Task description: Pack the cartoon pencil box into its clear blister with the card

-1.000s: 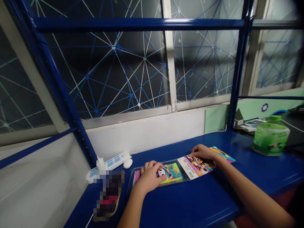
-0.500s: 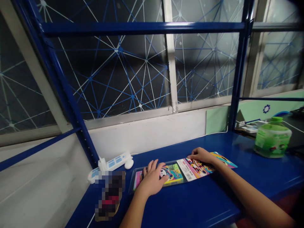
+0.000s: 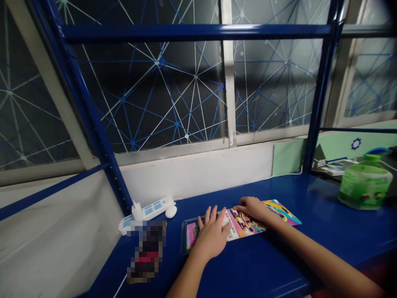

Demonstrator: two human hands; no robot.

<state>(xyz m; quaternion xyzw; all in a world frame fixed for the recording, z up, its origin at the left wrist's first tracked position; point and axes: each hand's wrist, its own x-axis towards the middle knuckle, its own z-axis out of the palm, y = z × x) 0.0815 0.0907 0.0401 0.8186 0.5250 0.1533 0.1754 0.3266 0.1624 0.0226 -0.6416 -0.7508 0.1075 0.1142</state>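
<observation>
A clear plastic tray (image 3: 183, 240) lies on the blue table, a colourful printed item (image 3: 191, 235) showing inside its left end. My left hand (image 3: 214, 236) rests flat across the tray, fingers spread, hiding much of what is in it. From the right, a bright cartoon card (image 3: 285, 210) marked PENCIL BOX overlaps the tray; whether it goes over or into it I cannot tell. The curled, pinched fingers of my right hand (image 3: 252, 207) are on the card's far edge. Left fingertips and thumb reach the card's left end.
At the left lies a pixelated dark object (image 3: 149, 252). Behind it are a white power strip (image 3: 155, 208) and a small white rounded item (image 3: 171, 211). A green bottle (image 3: 366, 186) stands at the right. Blue rack posts (image 3: 316, 99) rise at the back edge.
The card and my right hand have moved left, while the tray and my left hand have shifted right. The card now covers more of the tray. The view has also shifted slightly.
</observation>
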